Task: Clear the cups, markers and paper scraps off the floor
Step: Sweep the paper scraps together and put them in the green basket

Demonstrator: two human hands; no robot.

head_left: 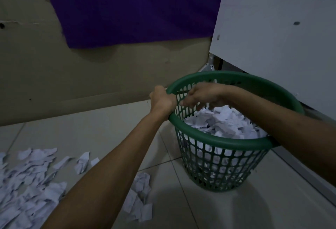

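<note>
1. Standing at the centre right of the frame, on the pale tiled floor (236, 210): a green plastic basket (223, 156) with lattice walls and a thick round rim.
2. Gripping the left part of that rim: the left hand (161, 99), closed around the edge, with the forearm stretching down to the bottom centre of the frame.
3. Hovering inside the basket mouth, just right of the left hand: the right hand (201, 95), with the fingers (189, 102) loosely spread and pointing down toward the paper; not clearly pinching anything, though the fingertips are partly blurred.
4. Crossing over the right side of the rim: the right forearm, entering from the right edge of the frame.
5. Filling the basket well up: torn white paper scraps (225, 121), showing also through the lattice holes lower down.
6. Lying in the lower left of the frame: a big loose heap of more scraps (31, 183), spreading over the tiles.
7. Lying near the bottom centre, between the left forearm and the basket base: a smaller group of crumpled pieces (141, 196).
8. Hanging in the upper centre: a purple cloth (131, 9) against a beige wall (36, 74).
9. Leaning at the upper right, just behind the basket: a white board (281, 38).
</note>
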